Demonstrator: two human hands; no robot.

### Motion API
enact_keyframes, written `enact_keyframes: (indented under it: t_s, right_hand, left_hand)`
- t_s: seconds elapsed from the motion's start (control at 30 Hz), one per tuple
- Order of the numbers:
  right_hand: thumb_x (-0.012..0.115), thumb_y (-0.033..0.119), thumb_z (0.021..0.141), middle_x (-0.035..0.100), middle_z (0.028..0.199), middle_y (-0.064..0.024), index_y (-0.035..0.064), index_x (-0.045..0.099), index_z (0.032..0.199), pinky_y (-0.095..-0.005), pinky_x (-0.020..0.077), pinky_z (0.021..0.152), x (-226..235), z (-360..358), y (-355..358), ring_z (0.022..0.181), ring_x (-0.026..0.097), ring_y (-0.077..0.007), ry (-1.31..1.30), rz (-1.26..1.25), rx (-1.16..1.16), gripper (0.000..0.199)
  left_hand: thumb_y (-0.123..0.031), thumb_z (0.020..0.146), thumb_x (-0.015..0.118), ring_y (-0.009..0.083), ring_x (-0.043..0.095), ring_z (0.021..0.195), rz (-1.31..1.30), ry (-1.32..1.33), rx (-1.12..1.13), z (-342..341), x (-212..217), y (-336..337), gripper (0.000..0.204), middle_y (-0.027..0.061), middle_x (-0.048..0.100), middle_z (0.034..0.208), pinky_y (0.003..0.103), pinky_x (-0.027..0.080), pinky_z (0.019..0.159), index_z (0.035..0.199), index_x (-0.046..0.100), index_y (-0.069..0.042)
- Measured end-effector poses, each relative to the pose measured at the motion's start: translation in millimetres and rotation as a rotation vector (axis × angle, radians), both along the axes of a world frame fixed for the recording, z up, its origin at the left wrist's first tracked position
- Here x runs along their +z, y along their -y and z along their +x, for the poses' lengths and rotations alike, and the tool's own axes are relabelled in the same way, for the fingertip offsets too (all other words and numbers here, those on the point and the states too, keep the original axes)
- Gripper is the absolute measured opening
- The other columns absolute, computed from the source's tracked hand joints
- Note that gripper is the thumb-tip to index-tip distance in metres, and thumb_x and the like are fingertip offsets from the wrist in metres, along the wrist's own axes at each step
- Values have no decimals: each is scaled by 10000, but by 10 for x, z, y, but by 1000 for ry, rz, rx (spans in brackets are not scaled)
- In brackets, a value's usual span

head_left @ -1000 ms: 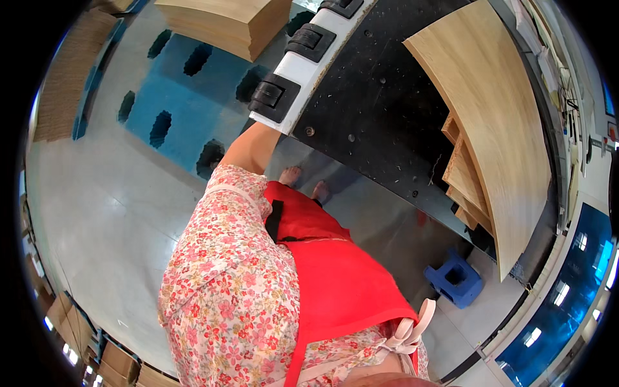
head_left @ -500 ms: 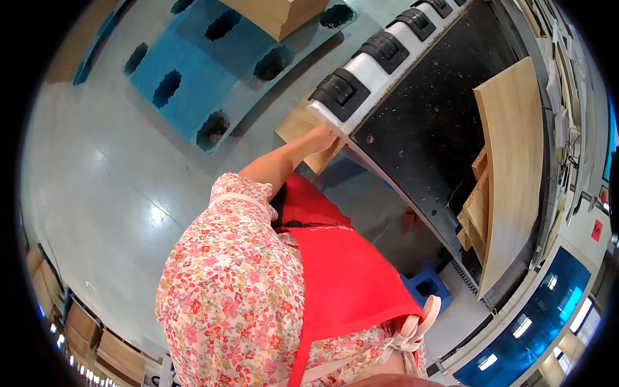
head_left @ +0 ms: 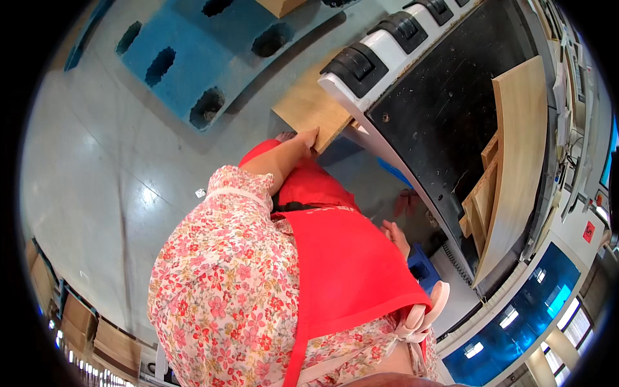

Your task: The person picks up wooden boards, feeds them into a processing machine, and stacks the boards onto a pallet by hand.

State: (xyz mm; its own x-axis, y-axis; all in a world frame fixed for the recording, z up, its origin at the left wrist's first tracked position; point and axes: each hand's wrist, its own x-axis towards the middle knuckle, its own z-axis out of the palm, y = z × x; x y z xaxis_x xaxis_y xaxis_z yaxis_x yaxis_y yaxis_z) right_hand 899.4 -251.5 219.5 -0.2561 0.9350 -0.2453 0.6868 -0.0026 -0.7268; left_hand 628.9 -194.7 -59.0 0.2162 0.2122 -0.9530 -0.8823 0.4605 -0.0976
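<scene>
My left hand (head_left: 308, 139) grips the near edge of a light wood-grain board (head_left: 316, 106), fingers closed at its corner. The board sits low beside the white end of the machine, and its far part runs on behind the black rollers. My right hand (head_left: 396, 238) shows past the edge of my red apron (head_left: 354, 271), above a blue plastic stool (head_left: 422, 267). Its fingers are loosely apart, with nothing visible in them. The apron hides that forearm.
A black machine table (head_left: 445, 97) with black rollers (head_left: 354, 68) on its white edge stands on the right. A wooden panel (head_left: 519, 148) and several smaller pieces lie on it. At the upper left is a blue pallet (head_left: 187, 45) with a wooden stack (head_left: 280, 6).
My left hand has moved down from the machine's corner to the board's near edge, and more of the board shows. My right hand has come into view beside the apron.
</scene>
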Motion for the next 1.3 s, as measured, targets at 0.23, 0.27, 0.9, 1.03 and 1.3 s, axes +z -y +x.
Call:
enact_keyframes:
  t_s: [0.23,0.27,0.9,1.03,1.3]
  right_hand:
    - [586,23,812,638,861,-108,17,601,1014,-330,494,693,286,-338,-113,781,631,-265,259,70,203,203]
    - [591,21,786,634,845,-110,25,603,997,-342,496,683,306,-319,-175,767,624,-287,202,204,253,211]
    - [609,111,775,499,1317,-80,46,561,1074,-422,387,1008,1166,1189,-1044,1232,464,-259,958,917,-290,309]
    - [534,91,794,536,1273,-86,52,563,1051,-396,412,991,1090,1330,-1030,1184,508,-261,891,1039,-243,261]
    - [589,143,805,577,1195,-71,74,603,955,-388,437,947,1127,2164,-373,1113,545,-241,872,1181,-190,165]
  left_hand:
    - [-284,608,749,249,599,930,1284,-1272,-1147,-331,-823,157,626,123,624,991,350,495,779,1146,519,-61]
    - [-308,659,707,237,600,891,1302,-1130,-1052,-334,-818,51,538,104,619,955,349,503,748,1111,527,-78]
    - [-220,854,594,185,637,656,1519,-906,-1682,-1116,957,572,208,114,675,788,327,504,585,932,612,-28]
    - [-168,799,657,249,637,722,1611,-1012,-1396,-431,2580,300,173,121,650,760,335,501,655,946,664,-76]
    - [-193,672,737,386,428,1225,1576,-2825,-1222,495,4221,-469,641,179,491,1297,504,319,1031,1236,485,-23]
